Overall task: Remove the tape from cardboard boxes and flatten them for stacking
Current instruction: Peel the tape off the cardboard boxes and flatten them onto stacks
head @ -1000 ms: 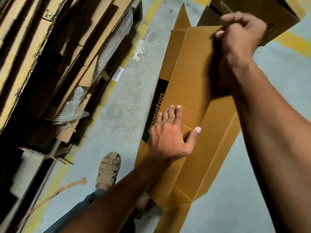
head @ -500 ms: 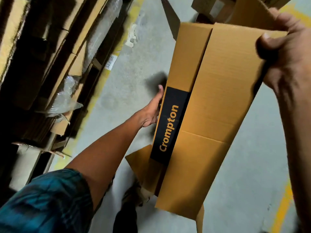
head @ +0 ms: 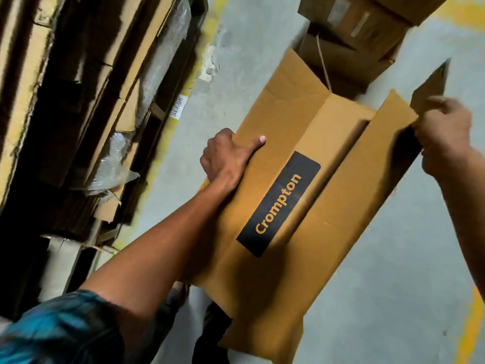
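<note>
A long tan cardboard box (head: 328, 232) with a black "Crompton" label (head: 278, 203) hangs in the air above the grey floor, its end flaps open. My left hand (head: 225, 158) grips its left edge, thumb lying on the top face and fingers curled underneath. At the far right, my right hand (head: 446, 137) pinches the box's upper right corner beside a raised flap (head: 430, 85); this hand is blurred. No tape shows on the visible faces.
Flattened cardboard sheets (head: 65, 101) and clear plastic wrap (head: 115, 166) fill a rack on the left. More brown boxes (head: 354, 40) stand at the top right. Yellow lines (head: 472, 324) mark the concrete floor. My foot (head: 181, 292) is under the box.
The box has swung round, so the labelled face now lies broad toward me. My left hand moved from the side onto the left edge; my right hand kept hold of the far corner.
</note>
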Motion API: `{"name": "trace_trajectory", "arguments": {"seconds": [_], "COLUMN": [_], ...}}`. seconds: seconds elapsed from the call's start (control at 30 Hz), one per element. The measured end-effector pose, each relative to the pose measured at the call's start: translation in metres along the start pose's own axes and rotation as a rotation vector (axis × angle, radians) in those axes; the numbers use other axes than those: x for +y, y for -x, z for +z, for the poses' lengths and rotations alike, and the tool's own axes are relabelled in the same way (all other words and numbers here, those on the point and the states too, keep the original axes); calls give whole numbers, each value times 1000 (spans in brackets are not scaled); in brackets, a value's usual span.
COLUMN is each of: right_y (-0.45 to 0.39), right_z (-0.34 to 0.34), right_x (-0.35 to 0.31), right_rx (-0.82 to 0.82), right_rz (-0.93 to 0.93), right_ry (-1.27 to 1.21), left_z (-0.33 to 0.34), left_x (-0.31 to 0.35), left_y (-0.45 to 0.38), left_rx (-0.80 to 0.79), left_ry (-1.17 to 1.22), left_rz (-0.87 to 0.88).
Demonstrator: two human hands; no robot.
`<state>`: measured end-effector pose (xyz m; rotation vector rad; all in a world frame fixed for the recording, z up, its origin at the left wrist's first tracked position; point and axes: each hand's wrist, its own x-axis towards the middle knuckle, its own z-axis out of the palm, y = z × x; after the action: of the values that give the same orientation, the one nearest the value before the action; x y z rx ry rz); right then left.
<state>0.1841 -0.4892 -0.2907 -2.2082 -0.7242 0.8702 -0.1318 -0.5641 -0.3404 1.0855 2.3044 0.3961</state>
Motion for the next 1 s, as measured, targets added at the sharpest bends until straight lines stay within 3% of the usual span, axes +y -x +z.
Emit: {"name": "trace_trajectory", "arguments": {"seconds": [0.1,0.23,0.3,0.4,0.47,0.63,0.77,1.0], "right_y": [39,92,99,102,107,131,133,106], "right_z": [22,52,62,64,62,70,93,135], "right_x": [21,36,56,92,123,181,220,279], "right_rx": [-37,-190,-312,-506,-570,-628,-719,-704], "right_rz": [-113,-462,-413,-3,140,167,174,102], "right_ry": [387,954,1199,1071,926,785,659,611], "left_z": [25,50,56,54,52,65,95,139], "left_x": [2,3,0,-13,-29,-88,-135,-174], "left_y": [13,24,22,12,7,12,21,-4], "left_rx": [-35,-67,-63,-74,-102,-245,-301,-205], "left_ry": [-45,-73,-103,-212,-299,-446,-373,-186], "left_rz": [-22,-4,16,21,31,-25,-69,1]}}
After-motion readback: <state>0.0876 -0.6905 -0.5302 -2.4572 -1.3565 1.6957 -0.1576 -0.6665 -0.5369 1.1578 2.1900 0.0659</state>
